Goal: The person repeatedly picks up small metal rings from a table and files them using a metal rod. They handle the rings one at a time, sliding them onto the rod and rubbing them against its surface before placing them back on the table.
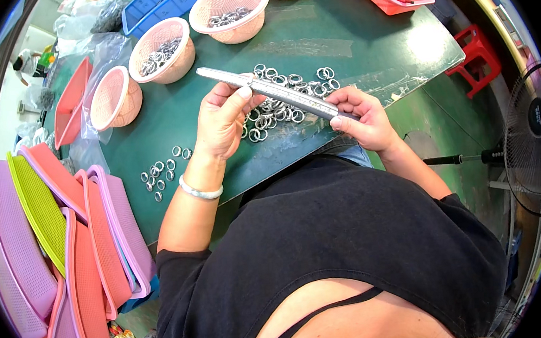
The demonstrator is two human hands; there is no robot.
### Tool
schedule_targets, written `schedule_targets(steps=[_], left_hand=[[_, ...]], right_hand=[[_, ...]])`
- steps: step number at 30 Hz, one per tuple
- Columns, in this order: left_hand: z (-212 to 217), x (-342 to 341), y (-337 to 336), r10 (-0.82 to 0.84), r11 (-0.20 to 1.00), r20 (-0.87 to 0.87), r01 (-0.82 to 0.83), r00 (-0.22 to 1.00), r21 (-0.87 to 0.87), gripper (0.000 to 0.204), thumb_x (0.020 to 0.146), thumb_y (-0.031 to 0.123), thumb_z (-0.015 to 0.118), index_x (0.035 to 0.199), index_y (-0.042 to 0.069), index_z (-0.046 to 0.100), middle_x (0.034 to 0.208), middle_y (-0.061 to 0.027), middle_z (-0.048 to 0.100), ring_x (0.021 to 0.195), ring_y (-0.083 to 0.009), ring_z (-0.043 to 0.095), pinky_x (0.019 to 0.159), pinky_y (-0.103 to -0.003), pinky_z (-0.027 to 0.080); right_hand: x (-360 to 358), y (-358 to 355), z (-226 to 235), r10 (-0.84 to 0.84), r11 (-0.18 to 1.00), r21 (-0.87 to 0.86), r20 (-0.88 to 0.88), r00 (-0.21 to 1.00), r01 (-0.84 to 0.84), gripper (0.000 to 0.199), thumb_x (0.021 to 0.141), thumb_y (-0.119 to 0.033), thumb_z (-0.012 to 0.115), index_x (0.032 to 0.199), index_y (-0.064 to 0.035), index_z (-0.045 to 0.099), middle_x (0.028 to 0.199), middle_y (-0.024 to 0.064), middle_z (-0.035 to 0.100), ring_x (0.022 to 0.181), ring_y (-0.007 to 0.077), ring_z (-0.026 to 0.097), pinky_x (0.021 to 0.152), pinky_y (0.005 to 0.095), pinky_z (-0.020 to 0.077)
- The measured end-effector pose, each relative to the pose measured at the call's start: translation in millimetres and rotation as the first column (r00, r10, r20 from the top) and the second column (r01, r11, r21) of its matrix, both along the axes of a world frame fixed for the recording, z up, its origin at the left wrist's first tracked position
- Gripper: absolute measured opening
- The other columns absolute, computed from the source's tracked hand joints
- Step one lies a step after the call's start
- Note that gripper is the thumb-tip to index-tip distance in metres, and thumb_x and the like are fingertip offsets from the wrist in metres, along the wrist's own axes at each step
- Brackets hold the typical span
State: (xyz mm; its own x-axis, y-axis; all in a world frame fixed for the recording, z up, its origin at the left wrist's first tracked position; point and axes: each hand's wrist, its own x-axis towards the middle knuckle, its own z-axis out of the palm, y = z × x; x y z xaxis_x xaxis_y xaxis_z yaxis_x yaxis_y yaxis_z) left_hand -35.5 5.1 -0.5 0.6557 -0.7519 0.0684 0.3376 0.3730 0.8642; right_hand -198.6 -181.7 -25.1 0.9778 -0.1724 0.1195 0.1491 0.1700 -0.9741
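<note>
Indoor workroom, green-topped table (pixel 175 122), green floor (pixel 476 200)
Red plastic stool (pixel 479 57) on floor just beyond table's right corner; black fan (pixel 537 116) at far right; white glare (pixel 427 43) on tabletop near that corner; pale surface at far left, can't tell if wall

Both hands were up in front of the chest, L hand (pixel 222 119) a bit higher in view than R hand (pixel 365 120), the two well apart. L forearm (pixel 191 214) ran up & leaned inward, approx. straight into the L wrist (pixel 211 164); R forearm (pixel 417 165) slanted up & to the left, i.e. toward the other. L thumb (pixel 238 100) was extended to the right, opp. the curled L fingers, in a firm pinch. R hand also gripped: fingers bent over the far side, R thumb (pixel 345 124) on the near side. Forearms bare.
</note>
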Motion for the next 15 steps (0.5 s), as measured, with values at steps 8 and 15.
schedule_targets(steps=[8,15], left_hand=[[2,9,-2,0.182,0.981,0.021,-0.180,0.983,-0.068,0.016,0.082,0.010,0.052,0.095,0.000,0.054,0.090,-0.0079,0.057,0.081,-0.0183,0.055,0.076,-0.034,0.045],[36,127,38,0.583,0.597,0.663,-0.801,0.470,0.044,0.024,0.078,0.014,0.059,0.094,-0.004,0.054,0.078,-0.0065,0.058,0.068,-0.0166,0.054,0.063,-0.027,0.045]], right_hand=[[0,3,8,0.027,0.999,0.021,-0.017,0.999,-0.027,0.027,0.077,0.000,0.057,0.102,0.0029,0.047,0.090,0.0051,0.055,0.082,0.0084,0.052,0.070,0.0208,0.0414],[-2,2,6,-0.016,0.996,0.092,-0.060,0.998,0.021,0.026,0.077,-0.001,0.056,0.102,0.0023,0.048,0.085,0.0044,0.056,0.072,0.0048,0.050,0.061,0.0168,0.0389]])
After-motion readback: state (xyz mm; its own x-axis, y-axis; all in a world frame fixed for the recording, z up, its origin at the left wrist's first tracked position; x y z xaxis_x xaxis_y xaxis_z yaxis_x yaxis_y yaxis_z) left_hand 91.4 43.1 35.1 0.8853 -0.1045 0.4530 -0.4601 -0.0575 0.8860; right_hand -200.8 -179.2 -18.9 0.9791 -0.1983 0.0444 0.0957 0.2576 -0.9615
